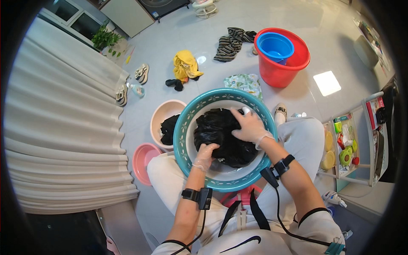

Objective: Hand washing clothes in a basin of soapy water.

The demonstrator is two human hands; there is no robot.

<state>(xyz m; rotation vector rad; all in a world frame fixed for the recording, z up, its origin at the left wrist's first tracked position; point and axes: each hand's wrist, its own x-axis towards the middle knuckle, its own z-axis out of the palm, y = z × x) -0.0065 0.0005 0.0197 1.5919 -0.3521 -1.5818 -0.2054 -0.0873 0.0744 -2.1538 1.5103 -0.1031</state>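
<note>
A teal plastic basin with a white inside and a leaf pattern round its rim rests at my lap. In it lies a wet, bunched black garment with a little water beneath. My left hand, in a clear glove, grips the near left edge of the cloth, thumb on top and fingers hidden in the folds. On the right side of the cloth rests my right hand, also gloved, with thumb and fingers spread. Something small and white shows by its fingertips.
Left of the basin stand a cream basin holding black cloth and a pink basin. A red bucket with a blue pail inside, yellow clothing and a striped garment are beyond. A rolling cart stands right.
</note>
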